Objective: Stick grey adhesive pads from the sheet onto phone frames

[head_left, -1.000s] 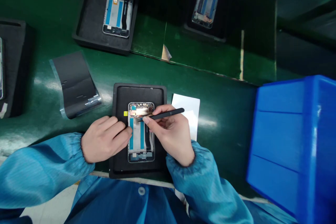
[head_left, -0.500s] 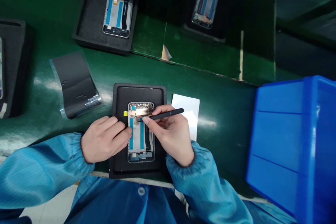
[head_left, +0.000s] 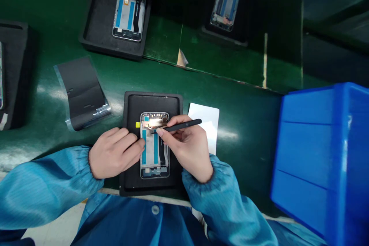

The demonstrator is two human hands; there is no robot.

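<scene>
An opened smartphone [head_left: 150, 150] lies in a black tray [head_left: 132, 102], its circuit board at the far end and two blue strips down the middle. A yellow tab [head_left: 137, 125] sticks out at its left edge. My left hand [head_left: 117, 152] is closed, its curled fingers against the phone's left edge; the thumb is hidden. In my right hand [head_left: 190, 144] a pair of black tweezers [head_left: 184, 125] is pinched between thumb and fingers. Their tips rest at or just above the phone, below the board; whether they grip anything is too small to tell.
Farther back, a black tray [head_left: 98, 27] and a darker tray [head_left: 207, 32] each hold another opened phone. Black film sheets [head_left: 82, 88] lie to the left, beside a tray edge [head_left: 17, 69]. On the right are a white sheet [head_left: 211, 117] and a blue bin [head_left: 305, 146].
</scene>
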